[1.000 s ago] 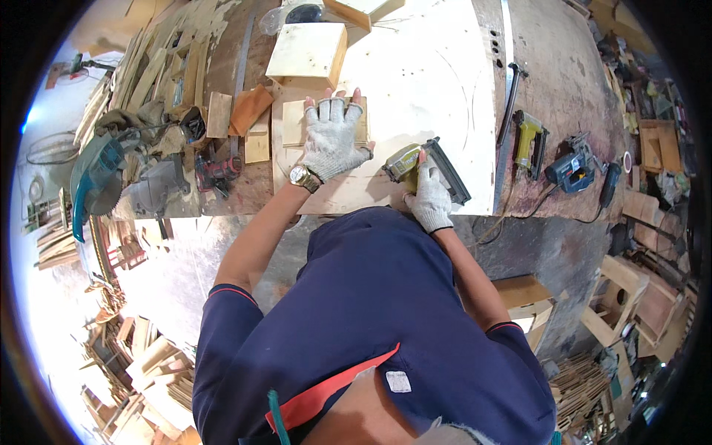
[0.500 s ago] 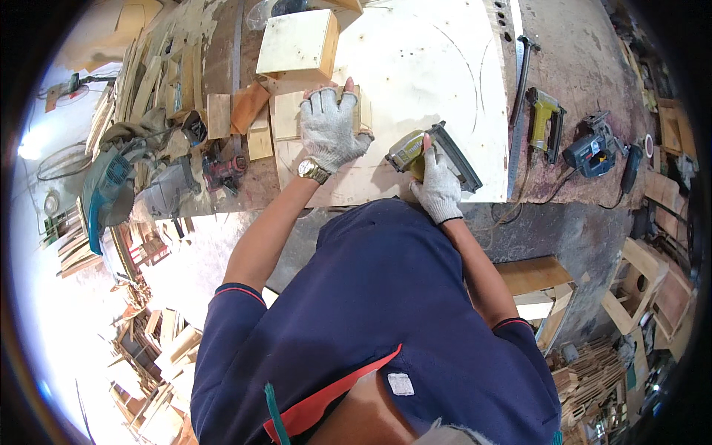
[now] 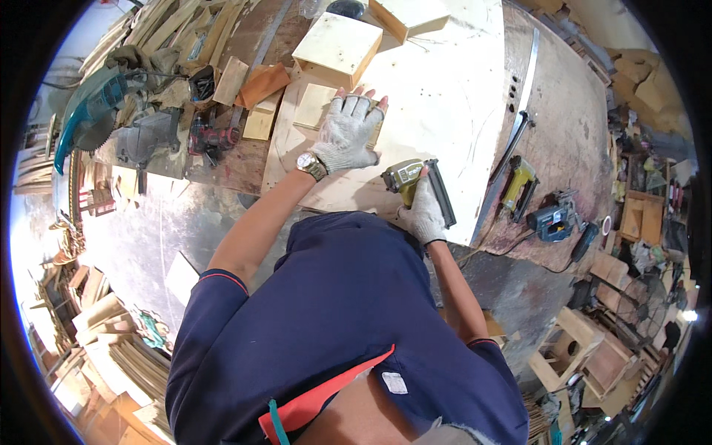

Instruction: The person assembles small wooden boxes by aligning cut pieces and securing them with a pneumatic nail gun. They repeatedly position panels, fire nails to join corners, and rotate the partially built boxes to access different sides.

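Note:
My left hand (image 3: 347,135), in a grey fingerless glove with a watch at the wrist, lies spread over a small wooden box (image 3: 313,106) and hides part of it. My gloved right hand (image 3: 425,213) grips an olive-green nail gun (image 3: 403,175). The gun's black magazine (image 3: 440,194) slants along the right of that hand, over the pale plywood board (image 3: 452,96). Just beyond my left hand sits a larger pale wooden box (image 3: 337,46).
To the right lie a second nail gun (image 3: 519,185), a blue jigsaw (image 3: 552,222) and a long metal ruler (image 3: 528,85). A teal circular saw (image 3: 93,111), a red drill (image 3: 211,136) and wood offcuts (image 3: 263,85) are on the left. Another wooden piece (image 3: 408,16) lies at the far edge.
The whole view has turned and shifted. My left hand's fingers are spread a bit wider over the small box. The nail gun stays in my right hand, held a little nearer the left hand.

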`<state>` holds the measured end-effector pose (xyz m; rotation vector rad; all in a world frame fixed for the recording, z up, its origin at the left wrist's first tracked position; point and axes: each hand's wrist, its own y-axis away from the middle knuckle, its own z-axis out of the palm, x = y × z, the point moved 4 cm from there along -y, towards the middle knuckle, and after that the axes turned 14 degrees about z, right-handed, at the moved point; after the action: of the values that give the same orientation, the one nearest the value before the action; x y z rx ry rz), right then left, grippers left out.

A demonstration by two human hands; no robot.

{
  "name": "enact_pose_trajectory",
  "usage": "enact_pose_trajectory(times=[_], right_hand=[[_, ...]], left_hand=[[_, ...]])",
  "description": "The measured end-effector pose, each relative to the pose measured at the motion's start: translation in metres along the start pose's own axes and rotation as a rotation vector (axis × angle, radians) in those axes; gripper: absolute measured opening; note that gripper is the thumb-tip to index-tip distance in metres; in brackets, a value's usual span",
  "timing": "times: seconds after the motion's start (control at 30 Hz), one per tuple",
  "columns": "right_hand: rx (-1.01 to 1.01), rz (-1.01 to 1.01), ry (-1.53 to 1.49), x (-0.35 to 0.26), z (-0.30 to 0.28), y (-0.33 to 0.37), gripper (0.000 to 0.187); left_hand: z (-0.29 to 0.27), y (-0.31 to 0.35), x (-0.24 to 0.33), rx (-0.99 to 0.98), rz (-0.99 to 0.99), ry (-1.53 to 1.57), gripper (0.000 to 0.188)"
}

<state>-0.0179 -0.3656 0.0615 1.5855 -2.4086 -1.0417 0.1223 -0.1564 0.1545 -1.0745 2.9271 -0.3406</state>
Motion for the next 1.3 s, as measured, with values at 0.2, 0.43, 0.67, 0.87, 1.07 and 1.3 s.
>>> enact_pose_trajectory(times=[0.2,0.43,0.67,0.87,1.07,1.3], right_hand=[[-0.094,-0.089,-0.063,-0.003,-0.042,-0.012,0.087],[0.565,0.374,0.007,0.137,-0.130,-0.124,0.041],[0.314,0.428,-0.211,0.215,-0.109,-0.194,0.044],[0.030,0.146,-1.415,0.204,-0.147,-0.184,0.009],[-0.154,-0.307,-1.433,0.068,-0.096,-0.072,0.025],[-0.045,-0.312,-0.678,-0.069,-0.108,0.043,0.035]], left_hand=[[-0.014,0.013,-0.015,-0.034,-0.115,-0.005,0.108],[0.007,0.090,-0.012,0.703,-0.445,0.661,0.105],[0.059,0.117,-0.004,0.562,-0.413,0.400,0.106],[0.051,0.118,-0.005,0.695,-0.306,0.354,0.091],[0.053,0.118,-0.002,0.727,-0.320,0.416,0.082],[0.046,0.120,-0.003,0.658,-0.346,0.344,0.084]])
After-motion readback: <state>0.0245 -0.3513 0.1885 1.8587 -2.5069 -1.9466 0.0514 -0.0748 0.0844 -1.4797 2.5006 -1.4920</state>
